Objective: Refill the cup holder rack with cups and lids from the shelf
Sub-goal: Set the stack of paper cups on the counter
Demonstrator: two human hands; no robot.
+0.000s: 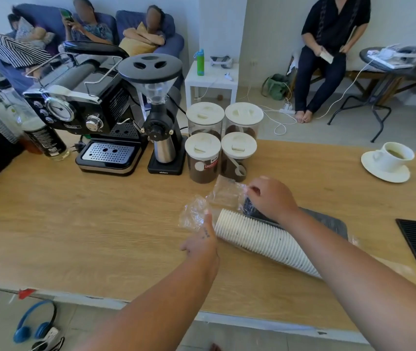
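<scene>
**Unwrapping the Cup Stack on the Worktop**

While the sleeve of cups lies on its side, both hands work at its open end. The right hand (271,196) pinches the clear plastic wrap (223,192) between fingertips, closed on the film just past the mouth of the stack. The left hand (201,240) reaches in from the near edge; its fingers touch the crumpled film beside the stack's rim, but whether they actually grip it cannot be determined. The two hands sit apart, one on each side of the wrap, a placement that suits pulling the film open or off the end.

The stack of white paper cups (260,243) rests horizontally on the worktop (87,236), right of centre, mouth end pointing toward the far edge. Laying it flat keeps it stable and leaves both hands free for the wrap. A dark sleeve of what are probably lids (328,221) lies just behind it, partly hidden by the right forearm.

Four lidded jars (220,138) stand near the far edge, close to the wrap. The cup holder rack is not identifiable in this view, so the refill itself appears not yet started.
</scene>
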